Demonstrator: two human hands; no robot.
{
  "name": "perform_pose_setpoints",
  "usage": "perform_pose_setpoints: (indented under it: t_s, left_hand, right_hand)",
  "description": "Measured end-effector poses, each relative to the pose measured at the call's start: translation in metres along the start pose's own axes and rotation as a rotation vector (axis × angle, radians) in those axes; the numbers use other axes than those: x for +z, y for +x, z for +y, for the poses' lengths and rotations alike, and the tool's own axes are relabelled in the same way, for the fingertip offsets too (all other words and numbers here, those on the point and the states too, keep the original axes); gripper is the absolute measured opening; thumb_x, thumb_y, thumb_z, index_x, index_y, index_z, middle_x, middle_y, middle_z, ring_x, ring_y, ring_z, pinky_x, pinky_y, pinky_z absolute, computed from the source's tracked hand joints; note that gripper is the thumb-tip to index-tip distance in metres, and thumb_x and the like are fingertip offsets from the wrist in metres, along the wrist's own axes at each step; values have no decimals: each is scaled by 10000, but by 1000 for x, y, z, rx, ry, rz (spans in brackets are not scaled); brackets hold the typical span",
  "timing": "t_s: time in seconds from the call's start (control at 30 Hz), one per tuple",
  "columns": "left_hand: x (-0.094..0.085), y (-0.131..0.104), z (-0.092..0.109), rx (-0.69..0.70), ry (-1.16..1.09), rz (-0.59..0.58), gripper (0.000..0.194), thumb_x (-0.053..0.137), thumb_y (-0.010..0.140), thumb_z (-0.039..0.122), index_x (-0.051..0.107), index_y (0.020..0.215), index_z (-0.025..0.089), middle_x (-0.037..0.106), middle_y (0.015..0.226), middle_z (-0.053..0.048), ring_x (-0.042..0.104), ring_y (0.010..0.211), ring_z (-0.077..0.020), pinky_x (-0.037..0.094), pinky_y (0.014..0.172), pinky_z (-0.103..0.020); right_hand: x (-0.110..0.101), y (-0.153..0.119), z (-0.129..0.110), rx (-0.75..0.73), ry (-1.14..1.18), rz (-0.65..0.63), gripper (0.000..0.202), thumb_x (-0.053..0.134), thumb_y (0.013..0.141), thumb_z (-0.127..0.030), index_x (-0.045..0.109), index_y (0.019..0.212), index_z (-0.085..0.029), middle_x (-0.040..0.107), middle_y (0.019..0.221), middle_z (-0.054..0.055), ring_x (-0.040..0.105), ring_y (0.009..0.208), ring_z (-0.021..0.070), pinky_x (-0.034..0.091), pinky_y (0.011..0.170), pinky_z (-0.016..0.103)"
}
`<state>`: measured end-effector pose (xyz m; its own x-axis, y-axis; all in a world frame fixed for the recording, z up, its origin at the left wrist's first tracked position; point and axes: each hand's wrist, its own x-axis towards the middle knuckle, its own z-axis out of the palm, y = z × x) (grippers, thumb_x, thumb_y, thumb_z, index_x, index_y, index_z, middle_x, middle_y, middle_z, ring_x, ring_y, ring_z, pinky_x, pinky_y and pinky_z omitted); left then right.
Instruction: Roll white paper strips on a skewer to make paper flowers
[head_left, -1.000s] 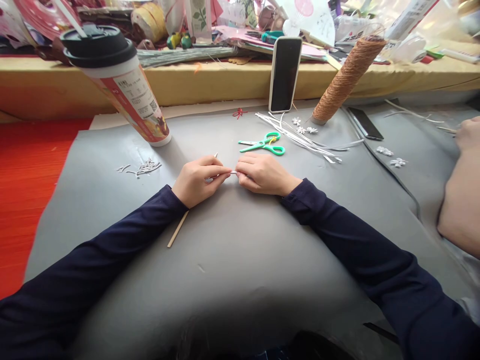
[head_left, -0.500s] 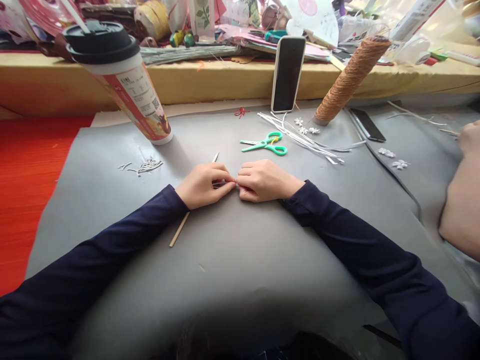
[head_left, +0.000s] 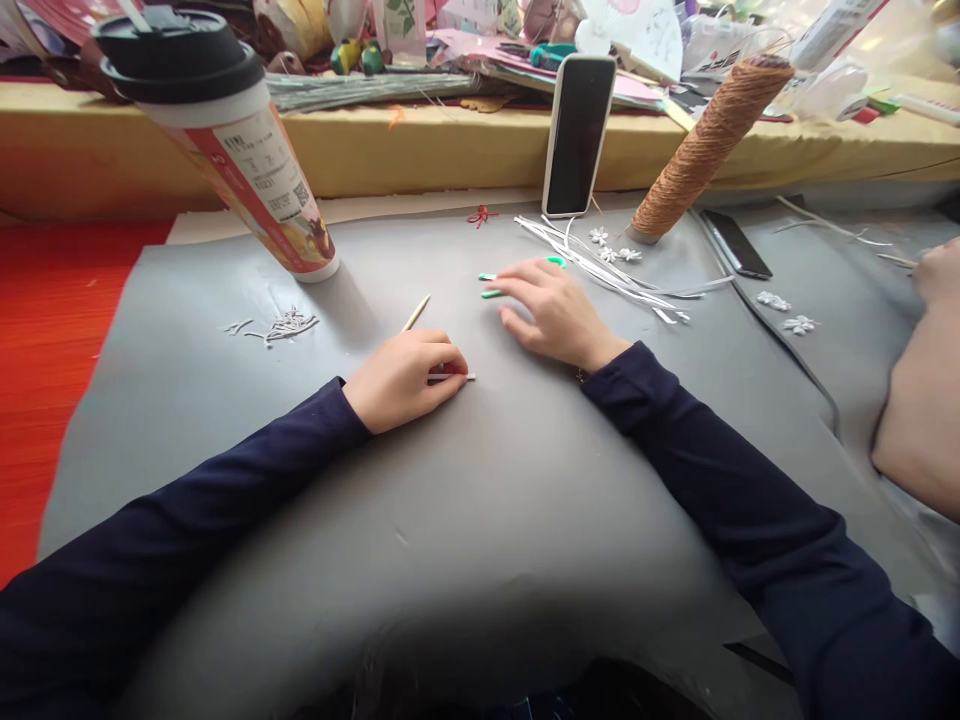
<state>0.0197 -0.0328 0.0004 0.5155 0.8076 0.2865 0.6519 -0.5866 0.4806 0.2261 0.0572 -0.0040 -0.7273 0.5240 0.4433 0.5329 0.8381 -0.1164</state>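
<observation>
My left hand (head_left: pixel 409 380) pinches a thin white strip (head_left: pixel 471 377), whose short end sticks out past the fingertips. A pointed wooden stick (head_left: pixel 416 312) shows its tip beyond that hand; its lower part is hidden. Over the green-handled scissors (head_left: pixel 490 294) is my right hand (head_left: pixel 553 312), fingers apart and holding nothing, covering most of them. Whether the fingers touch the scissors I cannot tell. Several long white strips (head_left: pixel 592 262) lie behind my right hand, with small white flowers (head_left: pixel 607 254) beside them.
A lidded paper cup (head_left: pixel 255 170) stands back left, near a pile of short pieces (head_left: pixel 289 325). Behind are an upright phone (head_left: pixel 577 140), a brown twine spool (head_left: pixel 705 150) and a flat phone (head_left: pixel 735 243). At right, another person's arm (head_left: pixel 922 390) rests near more flowers (head_left: pixel 799 325).
My right hand has left my left hand and moved up and right over the scissors, its fingers opening. The wooden stick's lower end no longer shows.
</observation>
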Motion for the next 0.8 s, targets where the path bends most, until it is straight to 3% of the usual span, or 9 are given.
perform_pose_setpoints:
  t_s: [0.1, 0.17, 0.43, 0.8]
  left_hand:
    - [1, 0, 1, -31, 11, 11, 116, 532, 733, 237, 631, 727, 177, 572, 707, -10, 517, 648, -109, 402, 599, -218]
    - [2, 0, 0, -50, 15, 23, 108, 540, 724, 238, 626, 699, 177, 563, 691, -5, 511, 644, -108, 396, 598, -219]
    - [5, 0, -2, -85, 11, 40, 120, 537, 714, 255, 610, 666, 172, 543, 665, 0, 471, 596, -96, 371, 568, -212]
    - [6, 0, -3, -74, 1, 53, 123, 529, 713, 256, 612, 675, 173, 535, 653, -3, 461, 588, -98, 363, 559, -214]
  right_hand:
    - [11, 1, 18, 130, 12, 13, 388, 470, 798, -341, 481, 1134, -149, 508, 1100, 130, 438, 1017, 268, 339, 842, 428]
    - [14, 1, 23, 140, 31, -20, 358, 474, 799, -364, 517, 1096, -169, 529, 1053, 117, 463, 973, 259, 337, 845, 438]
    - [-1, -3, 9, -1, 231, -156, 283, 523, 772, -390, 584, 946, -175, 541, 895, 79, 491, 842, 199, 409, 737, 344]
    - [-6, -7, -1, -41, 245, -167, 262, 529, 768, -388, 559, 903, -166, 553, 863, 76, 493, 819, 185, 390, 710, 302]
